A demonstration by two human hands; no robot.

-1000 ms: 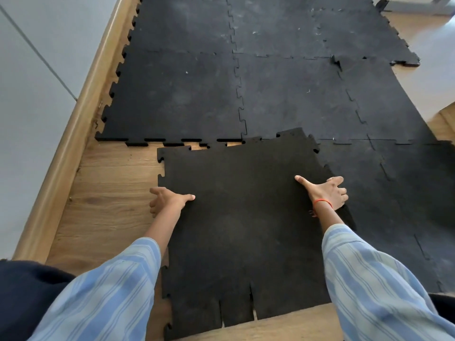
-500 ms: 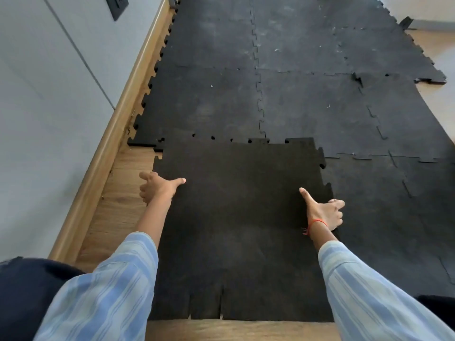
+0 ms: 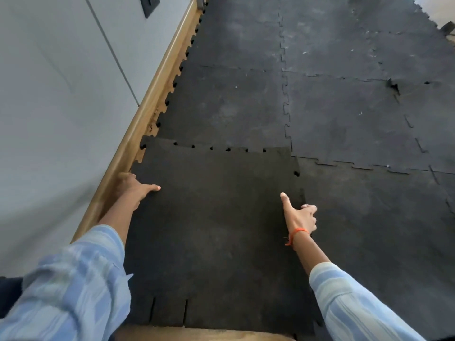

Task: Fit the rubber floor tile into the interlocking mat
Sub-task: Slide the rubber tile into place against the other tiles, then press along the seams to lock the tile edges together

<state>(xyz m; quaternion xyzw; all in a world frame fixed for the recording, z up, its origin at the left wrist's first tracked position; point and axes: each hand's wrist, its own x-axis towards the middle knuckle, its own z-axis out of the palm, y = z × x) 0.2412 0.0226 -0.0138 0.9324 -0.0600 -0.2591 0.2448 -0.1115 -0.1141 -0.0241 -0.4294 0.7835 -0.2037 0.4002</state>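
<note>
A loose black rubber floor tile (image 3: 216,217) with notched edges lies in front of me. Its far edge overlaps the near edge of the black interlocking mat (image 3: 332,114), and small gaps show along that seam. My left hand (image 3: 134,187) grips the tile's left edge, thumb on top, fingers hidden underneath. My right hand (image 3: 301,216) holds the tile's right edge, thumb stretched over the top, fingers curled around the rim where it lies against the mat's right-hand tiles.
A wooden skirting board (image 3: 147,109) and a grey wall (image 3: 56,107) run along the left, tight beside the tile. A dark wall socket (image 3: 150,4) sits high up. Bare wooden floor (image 3: 197,334) shows at the tile's near edge. One mat seam (image 3: 394,86) is lifted.
The tile has slid forward and left, from lying skewed on bare wood to meeting the mat's near edge beside the skirting. Both hands moved with it, keeping hold of its sides.
</note>
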